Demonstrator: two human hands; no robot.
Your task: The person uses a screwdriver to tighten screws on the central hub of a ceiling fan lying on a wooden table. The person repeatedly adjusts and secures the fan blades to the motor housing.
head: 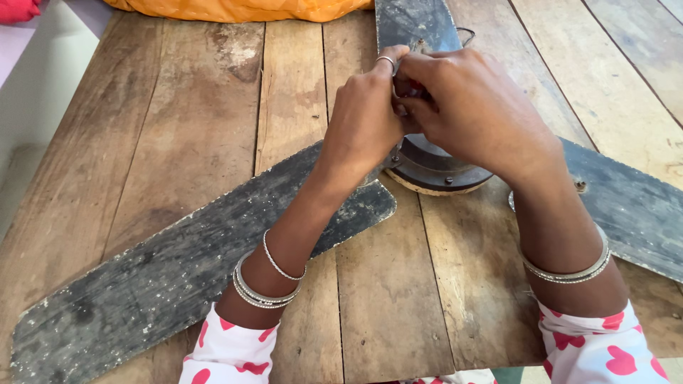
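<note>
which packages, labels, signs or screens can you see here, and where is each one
None in view: no package, label, sign or screen.
Only a dusty dark ceiling fan on the wooden table, its hub under the left hand and right hand.
Orange cloth at the top edge, plain.

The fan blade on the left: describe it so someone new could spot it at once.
On the plank table lies a dusty ceiling fan, its round hub under both hands. The left blade runs from the hub toward the near left corner; unlike the other two, its whole length shows, crossed by the left forearm.
</note>
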